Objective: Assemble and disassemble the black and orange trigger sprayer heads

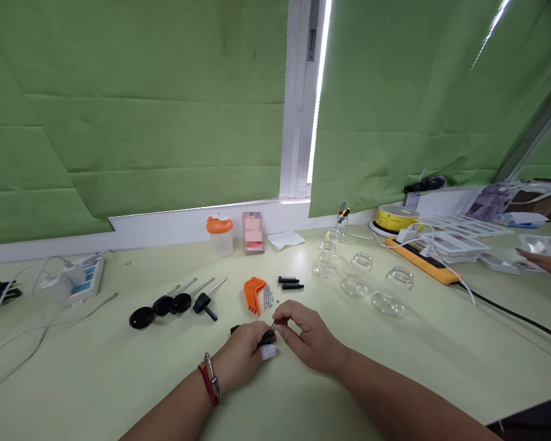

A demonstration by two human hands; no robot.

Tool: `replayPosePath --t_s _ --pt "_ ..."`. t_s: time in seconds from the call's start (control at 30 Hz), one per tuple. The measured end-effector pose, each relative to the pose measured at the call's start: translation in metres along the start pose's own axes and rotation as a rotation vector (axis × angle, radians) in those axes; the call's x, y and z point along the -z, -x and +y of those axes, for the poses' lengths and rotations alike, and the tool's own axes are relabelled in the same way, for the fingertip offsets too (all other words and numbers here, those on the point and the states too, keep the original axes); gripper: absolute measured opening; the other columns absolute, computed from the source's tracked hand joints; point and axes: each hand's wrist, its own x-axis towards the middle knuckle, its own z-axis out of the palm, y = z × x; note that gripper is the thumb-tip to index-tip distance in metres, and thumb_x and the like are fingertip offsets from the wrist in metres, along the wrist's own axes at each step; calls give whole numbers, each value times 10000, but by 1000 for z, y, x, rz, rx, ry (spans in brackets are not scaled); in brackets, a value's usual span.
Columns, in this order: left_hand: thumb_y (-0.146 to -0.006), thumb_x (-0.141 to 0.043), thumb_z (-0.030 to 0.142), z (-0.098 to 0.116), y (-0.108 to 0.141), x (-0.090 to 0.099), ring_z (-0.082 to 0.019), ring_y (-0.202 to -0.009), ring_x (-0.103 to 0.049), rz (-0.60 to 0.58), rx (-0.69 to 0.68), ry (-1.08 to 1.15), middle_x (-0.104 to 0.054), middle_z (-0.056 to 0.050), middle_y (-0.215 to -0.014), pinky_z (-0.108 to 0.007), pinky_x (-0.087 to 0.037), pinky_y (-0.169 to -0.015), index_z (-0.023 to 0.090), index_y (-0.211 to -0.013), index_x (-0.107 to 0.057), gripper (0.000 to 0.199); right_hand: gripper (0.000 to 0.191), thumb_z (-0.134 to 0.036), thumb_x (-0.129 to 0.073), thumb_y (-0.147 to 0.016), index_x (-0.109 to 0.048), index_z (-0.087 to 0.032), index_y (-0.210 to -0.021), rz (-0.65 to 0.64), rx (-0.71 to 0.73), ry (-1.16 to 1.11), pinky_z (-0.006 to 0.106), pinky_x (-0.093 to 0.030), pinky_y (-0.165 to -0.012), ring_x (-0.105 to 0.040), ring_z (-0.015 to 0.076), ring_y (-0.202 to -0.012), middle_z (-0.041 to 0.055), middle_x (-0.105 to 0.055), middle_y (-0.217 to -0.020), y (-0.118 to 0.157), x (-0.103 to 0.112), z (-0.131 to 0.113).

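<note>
Low over the table's front middle, my left hand (243, 355) is closed around a black plastic part (267, 337), whose far end sticks out past the fingers. A small metal spring (272, 328) rises from that part, and my right hand (310, 338) pinches its upper end between thumb and fingertips; anything else there is hidden. Just beyond lie a fan of orange plastic brackets (254, 294), several thin metal pins (269, 297), and two slim black parts (291, 283), at least one showing a spring. To the left rest several round black lids with metal rods (182, 302).
Clear glass jars (393, 293) stand right of centre. An orange-lidded cup (220, 236) and folded paper (285, 240) sit by the wall. Power strips (422, 260) and white cables (41, 334) lie on both sides. Another person's hand (544, 262) shows at far right near stacked packs.
</note>
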Motion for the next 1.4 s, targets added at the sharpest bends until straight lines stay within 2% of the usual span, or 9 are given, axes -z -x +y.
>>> replayPosePath --t_s 0.33,0.5,0.77,0.93,1.07,1.27,1.4 --pt "-831 -481 299 -1 -1 -2 -142 -685 -501 -2 -26 7 -585 -12 -757 -242 -384 -615 172 -732 -514 164 168 -143 -437 -843 -497 -216 -981 -52 76 -6 258 -446 -687 -513 135 -766 36 -569 -853 -2 -1 -5" --pt "-831 -487 310 0 -1 -1 -144 -693 -508 -14 -25 17 -597 -13 -771 -244 -390 -622 171 -748 -537 169 135 -153 -437 -844 -483 -216 -954 -22 49 23 264 -442 -678 -496 134 -729 27 -548 -814 -1 -5 -4" --pt "-824 -498 344 1 -1 -1 -151 -693 -512 -2 -8 26 -603 -14 -767 -249 -399 -629 173 -766 -558 190 127 -147 -421 -858 -476 -211 -953 1 85 40 269 -434 -700 -497 141 -767 37 -561 -839 0 -6 0" --pt "-827 -494 337 1 0 0 -158 -715 -526 -8 -11 36 -618 -21 -796 -252 -407 -649 179 -813 -585 183 151 -121 -433 -836 -508 -200 -940 -102 122 51 281 -436 -706 -505 149 -776 43 -577 -831 0 -6 3" --pt "-832 -488 315 1 -1 0 -154 -713 -518 -12 -30 35 -607 -19 -785 -248 -404 -648 179 -795 -583 170 148 -100 -462 -802 -535 -196 -888 -120 150 54 272 -438 -698 -511 146 -777 51 -568 -848 -1 -5 4" --pt "-819 -502 333 -1 -1 -2 -136 -671 -482 6 -26 47 -547 1 -728 -238 -392 -613 171 -732 -519 184 152 -117 -566 -743 -519 -199 -862 -199 48 25 258 -431 -716 -498 137 -800 40 -541 -898 -1 -5 5" --pt "-804 -511 304 -5 -1 -3 -142 -698 -493 8 -27 41 -556 -6 -768 -244 -399 -628 175 -769 -508 133 155 -112 -559 -739 -480 -201 -838 -188 -22 16 248 -415 -687 -472 127 -769 26 -529 -892 -1 -9 8"
